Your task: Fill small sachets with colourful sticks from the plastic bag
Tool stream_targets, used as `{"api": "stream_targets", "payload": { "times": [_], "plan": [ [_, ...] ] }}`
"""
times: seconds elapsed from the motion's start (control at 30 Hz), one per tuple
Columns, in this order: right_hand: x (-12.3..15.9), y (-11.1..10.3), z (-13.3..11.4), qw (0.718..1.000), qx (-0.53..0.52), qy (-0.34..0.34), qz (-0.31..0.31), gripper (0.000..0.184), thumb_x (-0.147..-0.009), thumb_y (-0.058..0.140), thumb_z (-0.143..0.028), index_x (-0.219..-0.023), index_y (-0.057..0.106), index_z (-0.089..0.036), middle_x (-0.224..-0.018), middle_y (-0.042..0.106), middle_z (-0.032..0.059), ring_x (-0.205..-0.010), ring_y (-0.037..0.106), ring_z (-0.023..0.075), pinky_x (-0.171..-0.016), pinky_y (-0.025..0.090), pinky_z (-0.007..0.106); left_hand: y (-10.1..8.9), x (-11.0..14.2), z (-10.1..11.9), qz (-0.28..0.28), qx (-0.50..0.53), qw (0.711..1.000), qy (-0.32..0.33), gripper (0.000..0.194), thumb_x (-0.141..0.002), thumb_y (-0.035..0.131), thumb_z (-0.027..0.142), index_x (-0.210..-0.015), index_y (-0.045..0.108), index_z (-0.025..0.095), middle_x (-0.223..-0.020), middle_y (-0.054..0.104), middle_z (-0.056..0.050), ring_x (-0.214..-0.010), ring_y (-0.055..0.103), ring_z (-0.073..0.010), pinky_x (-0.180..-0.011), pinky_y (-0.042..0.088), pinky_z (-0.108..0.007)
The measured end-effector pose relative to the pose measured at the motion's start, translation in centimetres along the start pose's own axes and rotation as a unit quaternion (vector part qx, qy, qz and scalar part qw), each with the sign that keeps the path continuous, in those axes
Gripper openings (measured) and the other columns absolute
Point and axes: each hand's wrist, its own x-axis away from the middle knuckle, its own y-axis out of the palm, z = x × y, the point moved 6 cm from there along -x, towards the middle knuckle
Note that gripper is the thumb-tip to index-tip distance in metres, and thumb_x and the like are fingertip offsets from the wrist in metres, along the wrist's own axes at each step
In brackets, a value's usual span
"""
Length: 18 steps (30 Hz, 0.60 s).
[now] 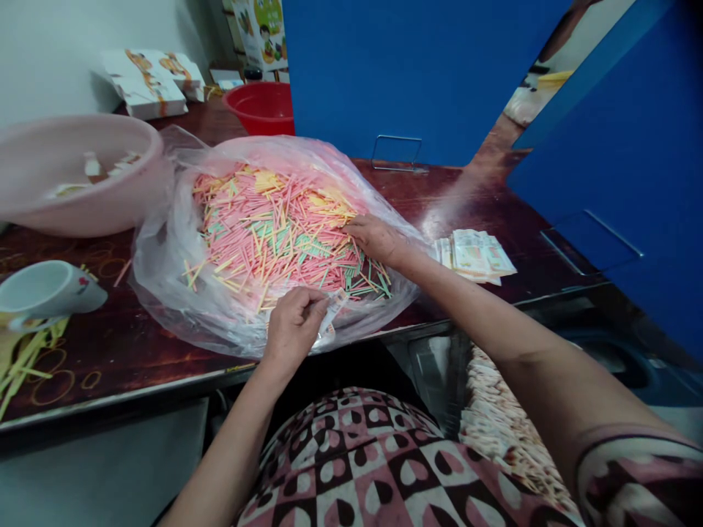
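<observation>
Coloured sticks lie heaped in a clear plastic bag on the worktop. I read the left hand pinching a paper packet at six o'clock, fingers clenched; the right hand rests at three o'clock, fingers released. A red bowl stands at twelve o'clock.

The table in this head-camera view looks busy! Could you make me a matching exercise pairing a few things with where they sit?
Things:
1. Clear plastic bag
2. Red plastic bowl
3. White mug
4. Stack of printed paper slips

Places:
A. On its side at the left of the table
B. Just beyond the right hand
C. Far end, beside a blue panel
D. Mid-table, full of coloured sticks

Pairs: 1-D, 2-C, 3-A, 4-B
</observation>
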Motion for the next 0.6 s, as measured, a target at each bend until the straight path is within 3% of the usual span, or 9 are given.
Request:
{"api": "stream_targets", "payload": {
  "times": [0.1,0.33,0.5,0.6],
  "plan": [
    [0.1,0.1,0.0,1.000,0.011,-0.008,-0.016,0.027,-0.103,0.050,-0.021,-0.108,0.076,-0.015,-0.116,0.073,0.0133,-0.109,0.060,0.0247,-0.100,0.039,0.035,0.0,0.0,-0.1,0.001,0.010,1.000,-0.013,0.015,-0.090,0.063,0.029,-0.083,0.072,0.020,-0.082,0.073,-0.003,-0.074,0.064,-0.0165,-0.072,0.047,-0.029],
    [0.3,-1.0,-1.4,0.997,0.046,0.056,0.034,0.029,-0.106,0.050,-0.033,-0.104,0.071,-0.014,-0.112,0.072,0.0152,-0.110,0.057,0.0288,-0.097,0.037,0.038,0.1,0.0,-0.5,-0.001,0.053,0.997,-0.052,0.014,-0.088,0.065,0.031,-0.082,0.070,0.020,-0.080,0.072,-0.002,-0.075,0.064,-0.0159,-0.072,0.048,-0.028],
    [0.5,-2.0,-0.6,0.980,-0.050,0.169,0.087,0.028,-0.108,0.041,-0.027,-0.117,0.063,-0.012,-0.105,0.071,0.0138,-0.096,0.060,0.0262,-0.085,0.041,0.034,-0.4,0.2,-0.1,-0.005,0.084,0.995,-0.051,0.015,-0.089,0.065,0.034,-0.083,0.070,0.021,-0.089,0.073,-0.005,-0.087,0.068,-0.0185,-0.080,0.053,-0.030],
    [2.1,-3.2,-0.5,0.961,-0.155,0.188,0.129,0.021,-0.106,0.046,-0.030,-0.101,0.063,-0.018,-0.088,0.066,0.0051,-0.082,0.056,0.0209,-0.076,0.040,0.031,-0.6,0.1,0.9,-0.016,0.086,0.996,-0.011,0.015,-0.090,0.067,0.034,-0.082,0.071,0.021,-0.105,0.075,-0.008,-0.103,0.069,-0.0215,-0.095,0.054,-0.036]
  ]
}}
